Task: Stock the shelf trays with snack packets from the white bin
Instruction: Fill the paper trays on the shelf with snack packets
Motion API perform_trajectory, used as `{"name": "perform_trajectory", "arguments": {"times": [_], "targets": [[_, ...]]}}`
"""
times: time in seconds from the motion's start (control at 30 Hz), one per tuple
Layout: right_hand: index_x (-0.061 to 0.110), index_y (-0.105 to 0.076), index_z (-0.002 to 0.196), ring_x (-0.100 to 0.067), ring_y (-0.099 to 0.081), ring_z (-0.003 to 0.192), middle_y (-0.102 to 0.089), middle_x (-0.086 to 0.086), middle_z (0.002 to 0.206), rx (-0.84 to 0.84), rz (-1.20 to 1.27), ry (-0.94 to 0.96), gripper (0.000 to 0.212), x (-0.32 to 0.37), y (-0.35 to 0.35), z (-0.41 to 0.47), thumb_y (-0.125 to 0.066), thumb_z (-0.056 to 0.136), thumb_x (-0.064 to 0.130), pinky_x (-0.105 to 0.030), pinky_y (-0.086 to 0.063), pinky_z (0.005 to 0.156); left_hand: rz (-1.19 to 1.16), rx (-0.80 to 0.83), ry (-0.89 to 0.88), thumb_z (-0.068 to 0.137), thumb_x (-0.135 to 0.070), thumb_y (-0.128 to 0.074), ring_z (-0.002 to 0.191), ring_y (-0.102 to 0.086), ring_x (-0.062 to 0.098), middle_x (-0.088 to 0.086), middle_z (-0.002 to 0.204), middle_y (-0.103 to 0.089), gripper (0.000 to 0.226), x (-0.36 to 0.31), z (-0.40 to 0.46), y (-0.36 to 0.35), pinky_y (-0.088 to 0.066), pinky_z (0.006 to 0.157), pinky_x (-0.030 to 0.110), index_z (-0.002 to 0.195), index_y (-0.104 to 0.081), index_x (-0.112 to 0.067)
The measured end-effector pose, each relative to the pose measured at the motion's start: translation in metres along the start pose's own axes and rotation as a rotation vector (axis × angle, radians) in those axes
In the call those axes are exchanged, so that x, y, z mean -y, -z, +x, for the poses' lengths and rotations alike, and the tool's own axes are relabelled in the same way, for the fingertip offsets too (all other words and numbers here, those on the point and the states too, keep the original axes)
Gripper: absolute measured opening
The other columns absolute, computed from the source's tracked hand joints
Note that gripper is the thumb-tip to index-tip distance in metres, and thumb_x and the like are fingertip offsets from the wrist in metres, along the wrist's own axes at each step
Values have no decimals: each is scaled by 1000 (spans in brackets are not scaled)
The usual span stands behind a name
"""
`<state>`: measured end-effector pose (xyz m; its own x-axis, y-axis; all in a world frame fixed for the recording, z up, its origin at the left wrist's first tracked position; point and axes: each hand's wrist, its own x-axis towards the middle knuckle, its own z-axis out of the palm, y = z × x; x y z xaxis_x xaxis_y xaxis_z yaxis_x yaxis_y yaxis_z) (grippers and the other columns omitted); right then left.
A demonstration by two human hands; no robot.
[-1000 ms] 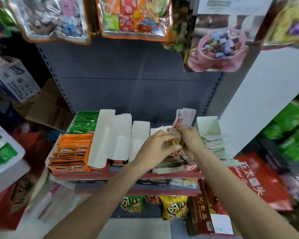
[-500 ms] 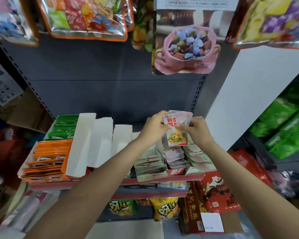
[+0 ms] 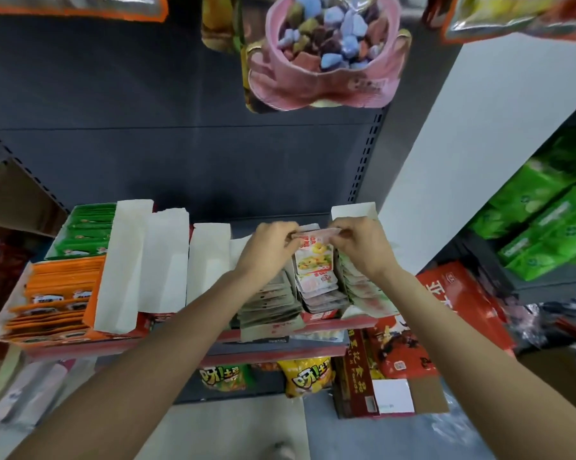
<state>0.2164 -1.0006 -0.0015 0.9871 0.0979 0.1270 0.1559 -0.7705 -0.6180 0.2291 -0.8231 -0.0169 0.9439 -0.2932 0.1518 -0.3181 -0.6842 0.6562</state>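
A red-and-white snack packet (image 3: 315,257) is pinched at its top edge by the curled fingers of the left hand (image 3: 268,249) and right hand (image 3: 363,245), above 1 packet-filled shelf tray (image 3: 320,316).

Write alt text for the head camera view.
Both hands, left hand and right hand, pinch the top of a snack packet over the middle tray's row of packets. Orange packets and green packets fill trays at left.

Orange packets (image 3: 52,293), green packets (image 3: 87,229), white dividers (image 3: 124,263) (perhaps cardboard).
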Motion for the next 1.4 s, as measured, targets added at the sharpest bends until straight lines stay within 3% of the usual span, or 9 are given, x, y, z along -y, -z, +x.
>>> {"name": "perform_trajectory", "arguments": {"times": [0.2, 0.33, 0.4, 0.53, 0.73, 1.03, 1.2, 1.3, 1.4], "targets": [[1, -74, 89, -23, -65, 84, -72, -12, 91, -187, 8, 135, 21, -6, -14, -4, -64, 76, -11, -11, -39, 80, 188, -165, -278, 79, -9, -65, 70, -68, 26, 4, 87, -71, 12, 0, -9, -2, -56, 59, 35, 89, -71, -9], [7, -74, 87, -27, -66, 83, -72, -9, 90, -11, -128, 203, 23, -11, -16, -3, -67, 72, -9, -31, -51, 81, 287, -136, -335, 65, 2, -72, 62, -66, 26, 5, 80, -70, 21, 12, -18, -11, -56, 51, 33, 84, -70, -7], [13, -74, 89, -26, -66, 86, -72, -5, 93, 148, -250, 168, 22, -14, -15, -1, -69, 74, -2, -40, -52, 80, 281, -24, -300, 71, 0, -74, 70, -67, 26, 5, 85, -70, 20, 11, -25, -13, -54, 60, 32, 88, -69, -9], [16, -72, 103, -22, -64, 99, -71, -1, 106, 403, -407, 107, 23, -11, -10, -3, -66, 82, 9, -34, -48, 91, 216, 197, -160, 89, -21, -63, 93, -64, 18, 0, 106, -70, 19, 7, -25, -15, -49, 81, 30, 107, -69, -16], [13, -74, 97, -26, -64, 90, -71, -6, 99, 145, -221, 112, 21, -8, -5, -7, -61, 83, 5, -41, -50, 83, -4, 151, -14, 87, -24, -67, 96, -64, 11, -2, 104, -71, 22, 8, -21, -5, -51, 87, 31, 108, -69, -20], [24, -68, 113, -27, -61, 103, -68, -3, 114, 328, -513, 26, 29, 7, -16, -6, -57, 88, 15, -37, -48, 89, 352, 290, -56, 91, -27, -60, 111, -48, 22, 0, 115, -60, 31, 6, -7, -21, -39, 94, 32, 122, -62, -26], [12, -67, 115, -22, -63, 104, -68, -6, 115, 230, -242, -48, 26, 24, -10, -12, -58, 90, 15, -32, -48, 94, 49, 131, 60, 88, -17, -61, 96, -58, 11, -3, 109, -67, 24, 9, -23, 16, -47, 87, 26, 111, -67, -19], [11, -65, 117, -17, -63, 102, -67, -3, 118, 162, -107, 27, 27, 58, -16, -12, -55, 92, 14, -24, -45, 91, -186, -51, 175, 90, -16, -58, 86, -61, 8, -5, 97, -70, 17, 14, -38, 51, -48, 79, 19, 103, -69, -20], [10, -65, 115, -18, -63, 99, -67, -5, 113, 120, -21, 163, 25, 106, -36, -7, -54, 93, 12, -30, -47, 91, -230, -237, 203, 90, -14, -58, 86, -62, 6, -6, 93, -70, 17, 28, -62, 95, -49, 78, 16, 101, -69, -20]]}}
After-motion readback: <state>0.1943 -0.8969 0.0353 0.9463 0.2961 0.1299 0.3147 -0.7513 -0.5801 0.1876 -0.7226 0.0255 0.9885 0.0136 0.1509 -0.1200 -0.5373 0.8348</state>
